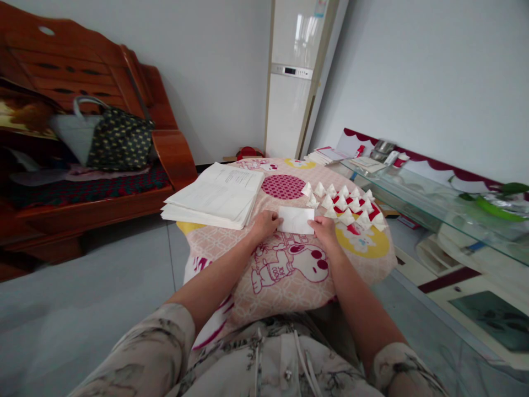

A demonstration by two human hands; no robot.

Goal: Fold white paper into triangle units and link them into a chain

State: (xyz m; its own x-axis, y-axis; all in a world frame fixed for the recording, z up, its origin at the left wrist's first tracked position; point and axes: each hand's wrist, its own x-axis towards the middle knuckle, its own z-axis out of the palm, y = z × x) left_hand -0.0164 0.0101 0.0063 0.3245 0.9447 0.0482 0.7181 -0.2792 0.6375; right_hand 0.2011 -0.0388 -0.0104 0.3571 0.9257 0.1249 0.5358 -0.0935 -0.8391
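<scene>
A small white rectangle of paper (296, 220) is stretched level between my two hands, just above the cloth-covered table. My left hand (266, 224) pinches its left edge, and my right hand (324, 228) grips the right edge between thumb and fingers. Beyond my right hand stand several folded white paper pyramids (344, 202) in rows, with red showing beneath them. To the left of my left hand lies a thick stack of white paper sheets (219, 193), the top one with print on it.
The table wears a pink patterned cloth (243, 248) with cartoon figures. A glass-topped cabinet (433, 204) runs along the right, holding small items and a plant in a green dish (502, 208). A wooden sofa (173, 154) with bags stands left; a tall white air conditioner (289, 105) is behind.
</scene>
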